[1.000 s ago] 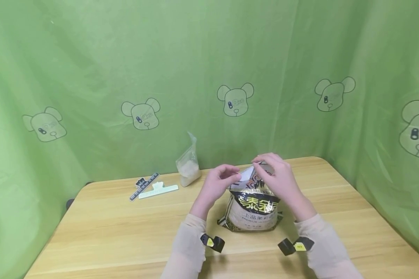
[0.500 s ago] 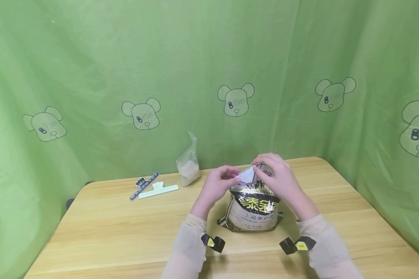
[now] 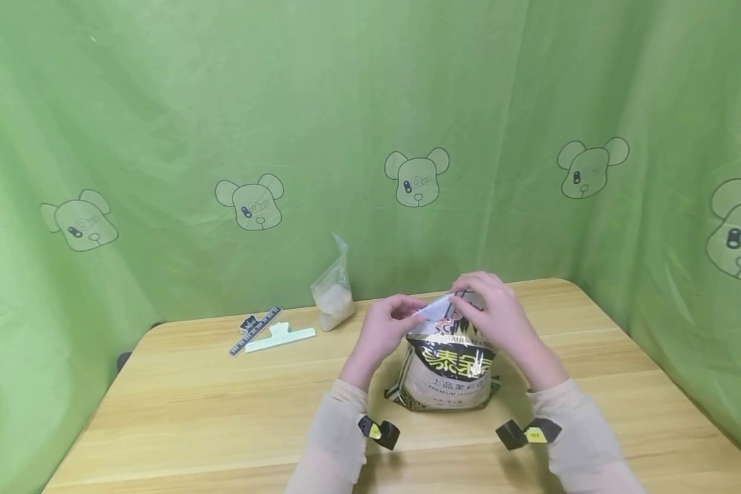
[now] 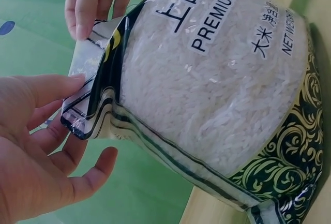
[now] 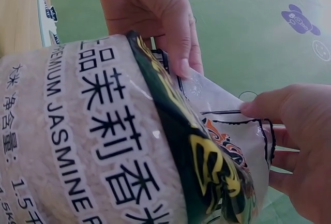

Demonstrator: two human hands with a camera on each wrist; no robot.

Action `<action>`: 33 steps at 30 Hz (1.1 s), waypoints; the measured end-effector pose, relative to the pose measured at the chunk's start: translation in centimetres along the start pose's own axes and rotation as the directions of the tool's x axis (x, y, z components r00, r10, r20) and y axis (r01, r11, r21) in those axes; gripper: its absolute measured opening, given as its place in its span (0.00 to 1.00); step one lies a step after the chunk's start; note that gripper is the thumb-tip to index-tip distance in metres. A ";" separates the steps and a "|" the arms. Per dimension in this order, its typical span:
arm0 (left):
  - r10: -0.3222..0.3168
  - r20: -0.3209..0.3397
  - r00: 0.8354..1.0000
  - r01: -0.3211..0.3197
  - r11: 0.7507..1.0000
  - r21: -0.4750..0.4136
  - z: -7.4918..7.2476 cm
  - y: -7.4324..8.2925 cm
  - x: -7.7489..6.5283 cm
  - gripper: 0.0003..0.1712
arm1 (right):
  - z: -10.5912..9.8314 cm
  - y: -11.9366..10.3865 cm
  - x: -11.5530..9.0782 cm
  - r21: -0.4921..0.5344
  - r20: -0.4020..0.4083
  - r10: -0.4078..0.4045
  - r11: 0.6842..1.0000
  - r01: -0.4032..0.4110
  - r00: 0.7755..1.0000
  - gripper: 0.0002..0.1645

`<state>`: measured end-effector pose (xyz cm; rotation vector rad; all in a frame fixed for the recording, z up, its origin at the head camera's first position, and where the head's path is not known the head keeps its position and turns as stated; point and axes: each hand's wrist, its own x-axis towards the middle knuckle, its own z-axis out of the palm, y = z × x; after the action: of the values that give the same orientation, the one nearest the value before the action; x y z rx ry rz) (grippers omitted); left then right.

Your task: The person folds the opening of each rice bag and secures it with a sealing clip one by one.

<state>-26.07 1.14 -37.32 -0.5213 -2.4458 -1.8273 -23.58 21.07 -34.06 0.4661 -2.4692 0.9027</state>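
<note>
The table (image 3: 210, 412) bears clips (image 3: 280, 338), a pouch (image 3: 335, 302) and a rice bag (image 3: 449, 384).

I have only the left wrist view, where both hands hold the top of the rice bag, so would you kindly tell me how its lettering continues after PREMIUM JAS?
Observer: In the right wrist view, the rice bag reads PREMIUM JASMINE, and what follows runs out of the picture.
Operator: Thank you; does anything else stand on the table?
Observer: Yes, the head view shows a small clear bag with whitish contents near the back edge.
Operator: And what lies to the left of that, if I may ask?
Observer: A dark clip with a piano-key pattern, next to a pale mint clip.
</note>
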 end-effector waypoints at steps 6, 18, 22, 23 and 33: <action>0.027 -0.080 0.996 -0.026 1.000 0.015 1.0 0.5 -0.1 0.11 | 0.1 -0.1 0.0 -0.012 -0.019 -0.019 1.000 0.019 1.000 0.07; 0.221 -0.150 0.964 -0.189 0.961 0.202 3.5 1.6 -0.8 0.13 | 0.2 0.2 -0.1 -0.028 -0.050 -0.068 0.997 0.066 0.996 0.06; 0.232 -0.165 0.959 -0.186 0.949 0.255 3.8 1.7 -1.0 0.14 | 0.1 0.3 -0.2 -0.041 -0.041 -0.077 0.996 0.075 0.996 0.06; 0.236 -0.171 0.957 -0.186 0.947 0.264 3.9 1.7 -1.0 0.14 | 0.1 0.3 -0.2 -0.043 -0.040 -0.080 0.996 0.078 0.996 0.06; 0.220 -0.224 0.950 -0.153 0.948 0.280 3.6 1.3 -0.9 0.11 | 0.4 0.0 -0.1 -0.038 -0.015 -0.072 0.997 0.071 0.997 0.06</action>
<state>-24.23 4.67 -37.39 -0.4529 -2.3222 -1.3794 -23.58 20.85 -34.37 0.5290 -2.4339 0.8276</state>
